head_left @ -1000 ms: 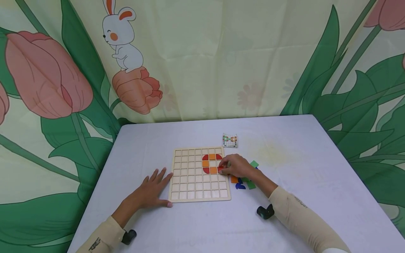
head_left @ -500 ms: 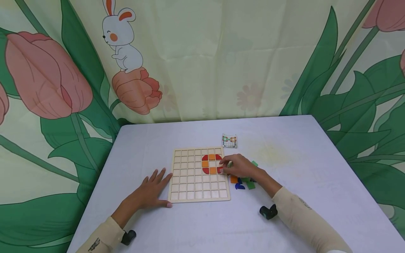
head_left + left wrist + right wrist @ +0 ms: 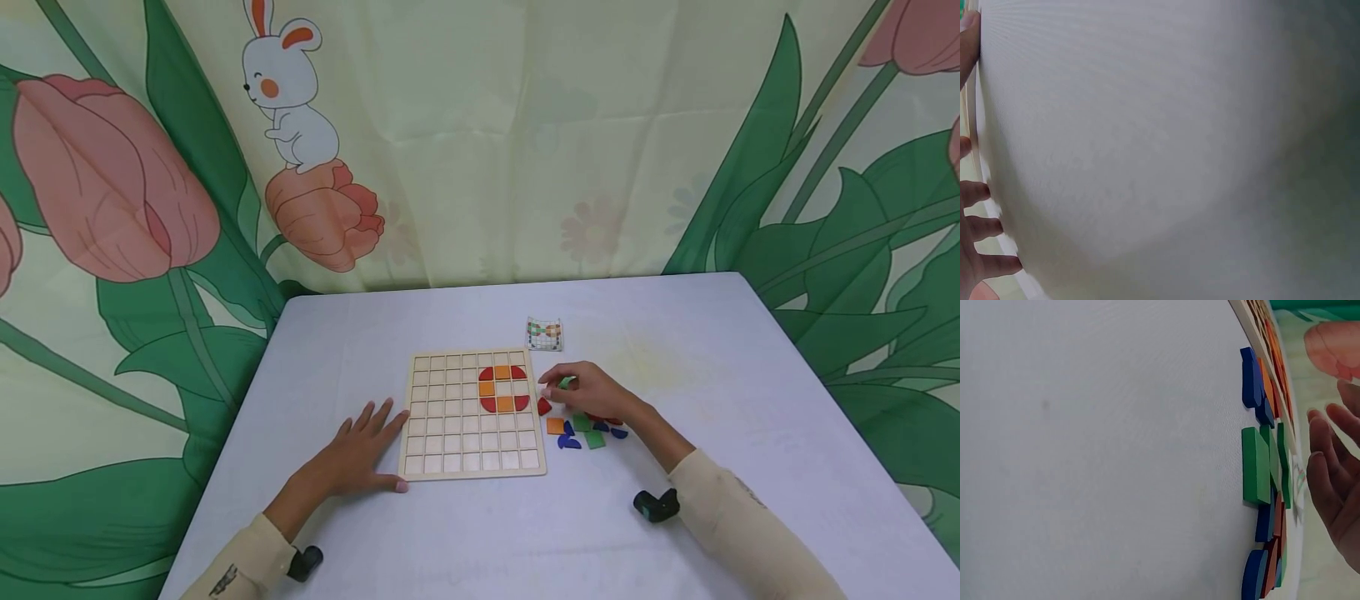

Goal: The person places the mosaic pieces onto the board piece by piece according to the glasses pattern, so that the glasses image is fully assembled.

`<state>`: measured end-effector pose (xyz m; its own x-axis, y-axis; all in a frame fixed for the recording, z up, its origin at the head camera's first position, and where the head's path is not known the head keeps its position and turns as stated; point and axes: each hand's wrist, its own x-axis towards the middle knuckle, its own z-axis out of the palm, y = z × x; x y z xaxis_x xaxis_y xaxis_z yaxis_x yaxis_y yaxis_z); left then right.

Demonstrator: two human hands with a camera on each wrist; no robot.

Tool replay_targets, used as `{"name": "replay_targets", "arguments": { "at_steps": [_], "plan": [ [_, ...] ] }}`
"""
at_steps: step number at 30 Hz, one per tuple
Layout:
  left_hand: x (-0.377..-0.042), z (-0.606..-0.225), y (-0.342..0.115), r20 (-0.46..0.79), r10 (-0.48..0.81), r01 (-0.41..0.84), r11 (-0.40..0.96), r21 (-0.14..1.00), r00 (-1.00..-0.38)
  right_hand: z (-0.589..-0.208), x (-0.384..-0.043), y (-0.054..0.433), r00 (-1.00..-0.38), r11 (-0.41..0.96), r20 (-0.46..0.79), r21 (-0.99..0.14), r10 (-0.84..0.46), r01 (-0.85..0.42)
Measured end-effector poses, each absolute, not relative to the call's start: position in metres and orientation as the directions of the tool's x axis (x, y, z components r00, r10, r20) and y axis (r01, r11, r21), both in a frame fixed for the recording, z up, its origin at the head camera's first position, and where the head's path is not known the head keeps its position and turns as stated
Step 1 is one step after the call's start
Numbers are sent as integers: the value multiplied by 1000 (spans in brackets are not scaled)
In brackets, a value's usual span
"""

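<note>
In the head view a wooden grid board lies flat on the table. Near its right side, red rounded pieces and orange squares sit in cells, forming a ring. My left hand lies with fingers spread, thumb and forefinger touching the board's left edge. Just right of the board, my right hand hovers with loosely bent fingers above the loose pieces. A green piece shows between its thumb and fingers from above, but the right wrist view shows nothing held. A red piece lies below the fingertips.
Loose blue pieces, green squares and an orange square lie right of the board. Behind the board's far right corner is a small pattern card. A printed curtain hangs behind the table.
My right hand has let go of the red piece in the ring's lower right corner cell and moved right, over the loose pieces. My left hand has stayed in place.
</note>
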<state>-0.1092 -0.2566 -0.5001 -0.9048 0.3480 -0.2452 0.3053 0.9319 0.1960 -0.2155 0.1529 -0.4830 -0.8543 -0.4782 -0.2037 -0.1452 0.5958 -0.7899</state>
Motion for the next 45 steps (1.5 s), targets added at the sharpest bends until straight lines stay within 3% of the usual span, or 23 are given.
{"name": "replay_targets", "arguments": {
  "at_steps": [8, 15, 23, 45],
  "plan": [
    [-110, -500, -256, -261, 339, 294, 936, 194, -904, -485, -206, 161, -817, 660, -199, -703, -541, -266],
    [-111, -500, -256, -272, 332, 289, 939, 186, -903, -485, -198, 162, -814, 719, -234, -632, -531, -288],
    [-112, -499, -256, -275, 335, 296, 939, 173, -901, -487, -193, 158, -817, 737, -183, -568, -546, -365],
    [-109, -495, -255, -271, 342, 291, 934, 209, -900, -488, -192, 155, -772, 709, -234, -608, -590, -357]
  ]
}}
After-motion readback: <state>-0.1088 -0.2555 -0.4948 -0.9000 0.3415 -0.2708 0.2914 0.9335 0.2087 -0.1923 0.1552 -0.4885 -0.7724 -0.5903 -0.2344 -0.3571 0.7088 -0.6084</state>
